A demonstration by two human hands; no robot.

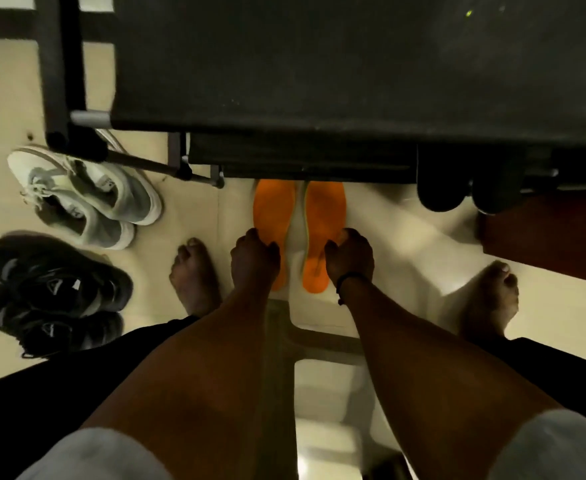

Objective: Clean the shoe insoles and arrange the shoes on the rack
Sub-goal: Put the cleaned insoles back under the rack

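At the bottom of the frame two bare forearms come out of pale grey sleeves and reach away from the camera toward the middle of the picture. The left hand (255, 258) lies knuckles-up on the left orange insole (273, 209), its fingers curled over the insole's near half; whether they pinch the edge or only press down cannot be told. The right hand (350, 258), with a dark band at the wrist, sits the same way on the right orange insole (324, 216), fingers bent down over its right edge, and again the exact grip is hidden. The two insoles lie side by side on the pale floor (4, 91), just apart, toes pointing toward the top of the frame, in the centre. A bare foot (194, 275) stands left of the left hand and another bare foot (490, 296) stands well to the right. At the lower left edge a pair of black sneakers (47, 292) lies on the floor, and just above them, at middle left, a pair of white and grey sneakers (83, 195) lies close together. Beyond the insoles, the dark shoe rack (319, 64) fills the upper part of the frame, its metal tube frame at upper left. Under its right end two dark rounded shoe toes (468, 192) stick out, beside a reddish-brown wooden piece (547, 237) at the right edge.
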